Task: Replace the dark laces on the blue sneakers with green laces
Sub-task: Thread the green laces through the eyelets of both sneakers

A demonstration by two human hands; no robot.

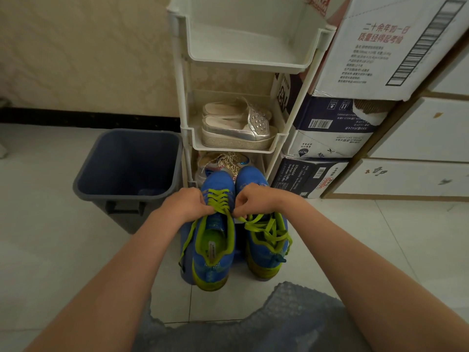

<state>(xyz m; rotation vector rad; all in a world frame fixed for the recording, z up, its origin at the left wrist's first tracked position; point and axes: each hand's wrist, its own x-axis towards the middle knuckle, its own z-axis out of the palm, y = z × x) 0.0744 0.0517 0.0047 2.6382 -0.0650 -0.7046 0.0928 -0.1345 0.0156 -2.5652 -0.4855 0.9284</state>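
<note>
Pinching flat woven green lace with left hand and right hand, fingers curled tight, on blue sneaker between both hands. Second blue sneaker just below right hand, green-laced, ends slack. Knit mesh uppers, lime padded collars, rounded toes.

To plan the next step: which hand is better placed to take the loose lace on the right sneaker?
Right, probably: the right hand is next to that lace; the left hand is across the other sneaker.

Both arms stretched forward, close together; left hand, right hand each pinching green lace.
</note>
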